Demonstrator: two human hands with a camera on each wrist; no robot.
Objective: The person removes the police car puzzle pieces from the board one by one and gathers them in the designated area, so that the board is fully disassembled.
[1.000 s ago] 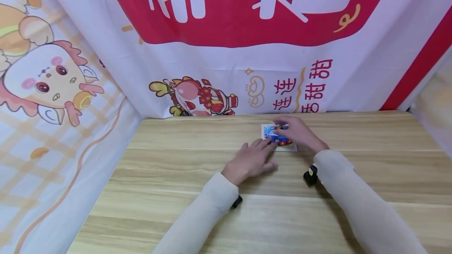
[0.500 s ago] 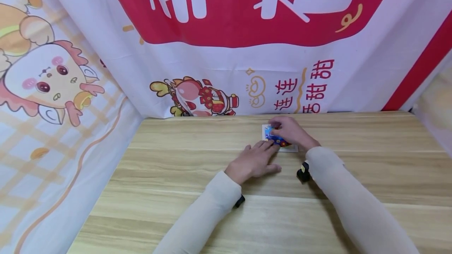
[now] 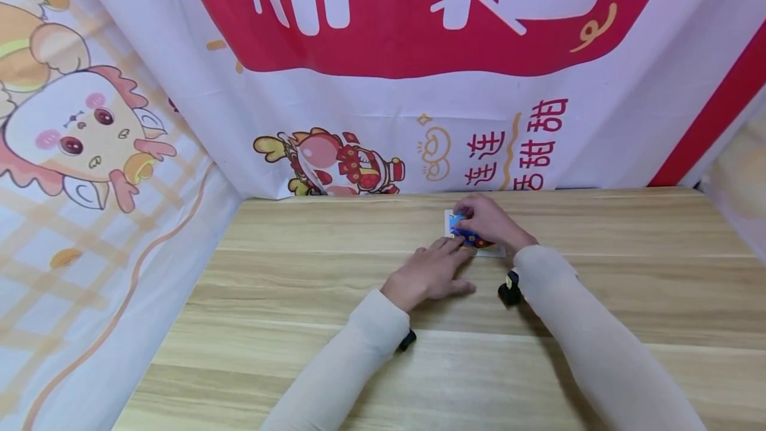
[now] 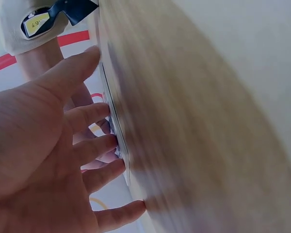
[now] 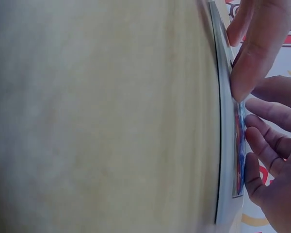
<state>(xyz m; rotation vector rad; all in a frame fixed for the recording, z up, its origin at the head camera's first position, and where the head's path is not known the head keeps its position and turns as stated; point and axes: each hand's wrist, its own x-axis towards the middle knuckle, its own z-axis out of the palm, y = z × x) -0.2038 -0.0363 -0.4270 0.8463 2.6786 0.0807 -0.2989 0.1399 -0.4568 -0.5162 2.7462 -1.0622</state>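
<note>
A small flat board (image 3: 494, 253) with a white border and a colourful, mostly blue picture lies near the table's back edge. My left hand (image 3: 427, 275) reaches it from the front left, its fingers spread and fairly straight, fingertips resting on the picture's near-left side. From the right comes my right hand (image 3: 489, 221), its bent fingers over the picture's upper right part. In the right wrist view the board (image 5: 225, 150) appears edge-on, with the right hand's fingertips (image 5: 254, 138) against its picture side. Whether they pinch a separate piece is hidden.
The wood-grain table (image 3: 287, 298) spreads out around the board. Just behind it hangs a white and red printed cloth (image 3: 383, 105), and a cartoon-patterned cloth (image 3: 90, 171) covers the left side. Each wrist carries a small black camera (image 3: 510, 290).
My right hand has shifted a little left over the picture, covering more of it, and its fingers have drawn closer together. The left hand and the board are almost where they were.
</note>
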